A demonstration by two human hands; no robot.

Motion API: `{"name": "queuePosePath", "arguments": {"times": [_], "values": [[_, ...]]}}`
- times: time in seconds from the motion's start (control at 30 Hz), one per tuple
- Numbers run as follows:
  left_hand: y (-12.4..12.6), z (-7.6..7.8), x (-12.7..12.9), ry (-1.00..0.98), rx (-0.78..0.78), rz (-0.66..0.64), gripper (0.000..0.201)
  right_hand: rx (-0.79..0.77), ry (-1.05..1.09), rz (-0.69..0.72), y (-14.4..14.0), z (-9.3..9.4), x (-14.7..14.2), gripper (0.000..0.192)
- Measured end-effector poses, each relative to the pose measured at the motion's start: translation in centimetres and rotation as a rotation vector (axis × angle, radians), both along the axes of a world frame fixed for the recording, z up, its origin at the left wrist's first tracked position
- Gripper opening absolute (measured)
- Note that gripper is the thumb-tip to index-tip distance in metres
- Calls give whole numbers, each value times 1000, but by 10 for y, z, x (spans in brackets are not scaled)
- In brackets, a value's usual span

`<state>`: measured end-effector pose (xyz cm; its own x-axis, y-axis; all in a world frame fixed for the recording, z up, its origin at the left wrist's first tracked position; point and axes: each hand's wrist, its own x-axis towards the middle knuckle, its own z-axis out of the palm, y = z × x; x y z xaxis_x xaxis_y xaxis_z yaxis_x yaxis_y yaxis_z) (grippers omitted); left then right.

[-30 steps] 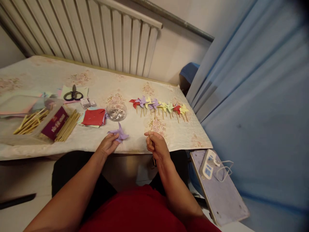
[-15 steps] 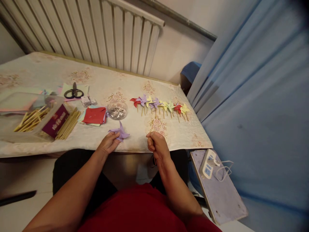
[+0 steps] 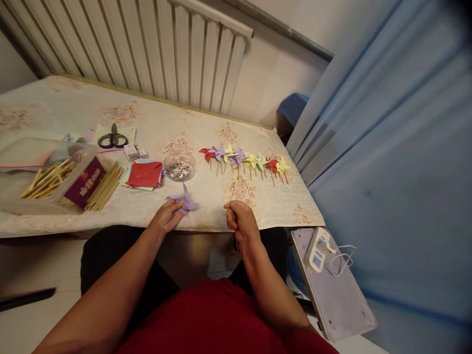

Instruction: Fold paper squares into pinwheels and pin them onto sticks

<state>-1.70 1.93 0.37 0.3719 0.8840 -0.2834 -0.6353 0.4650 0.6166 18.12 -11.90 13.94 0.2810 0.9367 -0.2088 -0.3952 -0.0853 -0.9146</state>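
Observation:
My left hand (image 3: 167, 215) pinches a purple paper pinwheel (image 3: 187, 200) by one side, over the table's front edge. No stick shows on this pinwheel. A short way to the right, my right hand (image 3: 241, 219) is closed, thumb pressed to the curled forefinger. Whatever those fingers hold, if anything, is too small to make out. Beyond the pinwheel stands a round clear dish (image 3: 179, 167) of small shiny pieces. Left of the dish lies a stack of paper squares, a red square (image 3: 145, 174) on top. Farther right, several finished pinwheels (image 3: 238, 156) on sticks lie in a row.
At the left sit a clear plastic box (image 3: 70, 209) of thin sticks and a loose bundle of sticks (image 3: 105, 189). Black-handled scissors (image 3: 113, 138) rest on paper behind two small boxes (image 3: 135, 152). A power strip (image 3: 317, 250) lies on a low board beside the blue curtain (image 3: 387, 172).

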Motion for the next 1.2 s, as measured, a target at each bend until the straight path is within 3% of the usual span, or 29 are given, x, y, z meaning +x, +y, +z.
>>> {"name": "queuePosePath", "arguments": {"times": [0.73,0.9,1.2], "values": [[-1,1,0,7,-29,11,19,-22,-30,4,1,-1,-1,25],[-6,12,1,-10,-37,19,20,-16,-60,-21,2,-3,-1,32],[-48,56,17,-143,145,-215,32,-7,-42,18,-1,3,-9,37]]}}
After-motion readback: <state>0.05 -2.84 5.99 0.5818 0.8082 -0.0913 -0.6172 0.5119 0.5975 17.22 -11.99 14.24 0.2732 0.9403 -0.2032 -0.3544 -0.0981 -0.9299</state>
